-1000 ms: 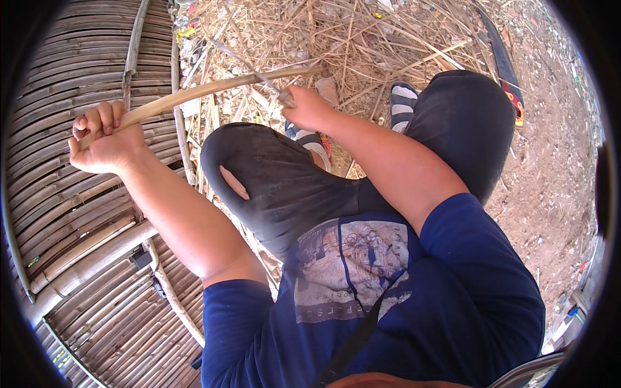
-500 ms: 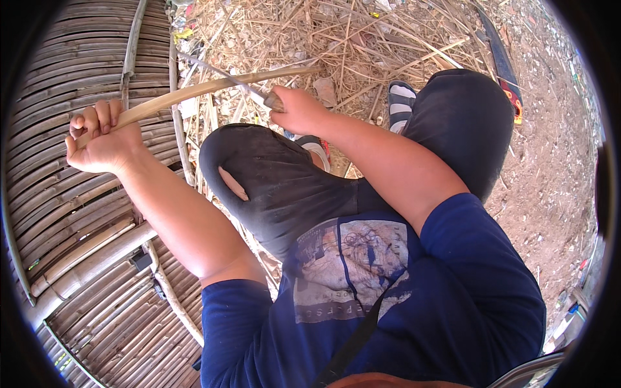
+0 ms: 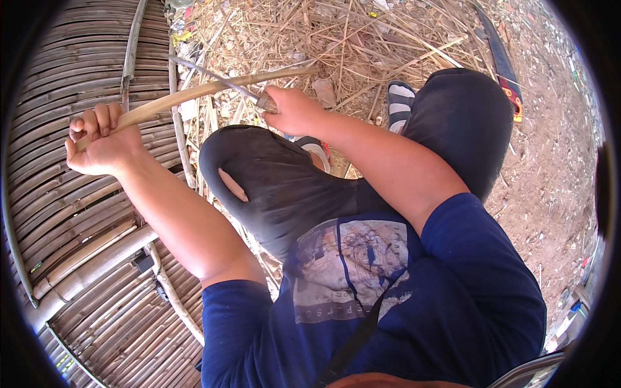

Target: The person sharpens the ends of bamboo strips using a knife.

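Note:
My left hand is wrapped round the near end of a long, pale bamboo strip, out over the slatted platform. The strip slants up to the right, its far end above the straw. In my right hand is the handle of a knife with a narrow grey blade. That blade crosses the strip at its middle and points up and left; whether it cuts into the strip I cannot tell. My right fingers are closed on the handle and partly hide it.
A bamboo-slat platform fills the left side. Straw and split strips litter the ground ahead. Beyond my right knee lies a saw with a red and orange handle. Bare soil stretches along the right.
The knife and my right hand have shifted slightly left along the bamboo strip. My left hand keeps its hold at almost the same place.

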Available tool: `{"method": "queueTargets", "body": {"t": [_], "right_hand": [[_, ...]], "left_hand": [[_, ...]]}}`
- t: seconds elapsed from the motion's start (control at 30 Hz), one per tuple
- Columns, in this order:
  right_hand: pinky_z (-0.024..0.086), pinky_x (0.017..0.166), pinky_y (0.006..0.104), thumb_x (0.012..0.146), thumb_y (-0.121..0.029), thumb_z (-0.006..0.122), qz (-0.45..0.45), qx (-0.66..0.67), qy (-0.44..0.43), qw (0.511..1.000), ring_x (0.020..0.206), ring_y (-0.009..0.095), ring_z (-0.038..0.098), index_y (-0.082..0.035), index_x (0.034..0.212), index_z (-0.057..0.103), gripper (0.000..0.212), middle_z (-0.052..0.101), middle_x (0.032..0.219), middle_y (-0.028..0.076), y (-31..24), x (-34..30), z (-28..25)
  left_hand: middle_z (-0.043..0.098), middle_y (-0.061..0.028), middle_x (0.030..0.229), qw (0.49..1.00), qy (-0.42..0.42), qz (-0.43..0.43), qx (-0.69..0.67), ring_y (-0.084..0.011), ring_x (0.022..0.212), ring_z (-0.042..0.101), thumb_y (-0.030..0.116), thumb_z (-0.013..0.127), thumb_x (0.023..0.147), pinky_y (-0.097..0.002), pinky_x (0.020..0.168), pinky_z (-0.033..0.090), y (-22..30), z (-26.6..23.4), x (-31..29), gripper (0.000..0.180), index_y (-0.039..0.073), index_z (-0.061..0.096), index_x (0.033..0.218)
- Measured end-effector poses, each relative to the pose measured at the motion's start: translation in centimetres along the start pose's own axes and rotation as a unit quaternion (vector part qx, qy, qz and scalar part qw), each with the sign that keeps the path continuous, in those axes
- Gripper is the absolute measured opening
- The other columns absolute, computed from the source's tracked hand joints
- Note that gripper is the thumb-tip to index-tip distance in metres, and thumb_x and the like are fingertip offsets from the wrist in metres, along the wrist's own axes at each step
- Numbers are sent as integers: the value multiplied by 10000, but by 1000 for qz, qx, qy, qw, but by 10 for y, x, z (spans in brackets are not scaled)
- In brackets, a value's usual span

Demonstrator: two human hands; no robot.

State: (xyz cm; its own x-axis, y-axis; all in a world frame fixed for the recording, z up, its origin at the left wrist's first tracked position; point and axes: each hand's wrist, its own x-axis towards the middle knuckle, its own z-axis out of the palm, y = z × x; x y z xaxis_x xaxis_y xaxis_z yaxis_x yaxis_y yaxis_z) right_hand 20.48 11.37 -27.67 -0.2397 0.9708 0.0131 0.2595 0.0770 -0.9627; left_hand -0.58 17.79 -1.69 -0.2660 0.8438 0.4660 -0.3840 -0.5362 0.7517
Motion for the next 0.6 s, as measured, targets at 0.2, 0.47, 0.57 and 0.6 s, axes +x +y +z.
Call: {"method": "queueTargets", "body": {"t": [0.2, 0.47, 0.57, 0.6], "right_hand": [[531, 838, 511, 835, -253, 681, 97, -35, 14, 995, 985, 388, 688, -25, 1107, 616, 361, 695, 1033, 222, 54, 2, 7], [534, 829, 522, 823, -244, 702, 60, -28, -24, 997, 948, 417, 686, -35, 1065, 617, 331, 697, 977, 213, 17, 3, 1], [567, 841, 463, 829, -211, 696, -27, -73, -58, 995, 917, 403, 714, -21, 1082, 602, 330, 730, 1047, 220, -33, -3, -6], [567, 831, 469, 830, -206, 697, -50, -54, -40, 996, 911, 403, 713, -19, 1092, 601, 336, 730, 1042, 217, -24, -3, 0]], "left_hand": [[295, 29, 569, 1000, 17, 6, 14, -128, 464, 212, 334, 449, 861, -285, 469, 202, 4, 5, -2, 237, 128, 508, 760], [293, 30, 567, 1000, 28, 8, 6, -128, 472, 220, 326, 445, 866, -283, 470, 203, 6, -16, -5, 234, 123, 507, 768], [291, 30, 571, 998, 59, 15, 18, -128, 473, 213, 321, 427, 868, -283, 473, 194, 3, -16, -2, 235, 120, 487, 762], [290, 29, 573, 996, 77, 21, 30, -128, 474, 211, 319, 422, 869, -283, 473, 192, 2, -13, -2, 233, 120, 481, 763]]}}
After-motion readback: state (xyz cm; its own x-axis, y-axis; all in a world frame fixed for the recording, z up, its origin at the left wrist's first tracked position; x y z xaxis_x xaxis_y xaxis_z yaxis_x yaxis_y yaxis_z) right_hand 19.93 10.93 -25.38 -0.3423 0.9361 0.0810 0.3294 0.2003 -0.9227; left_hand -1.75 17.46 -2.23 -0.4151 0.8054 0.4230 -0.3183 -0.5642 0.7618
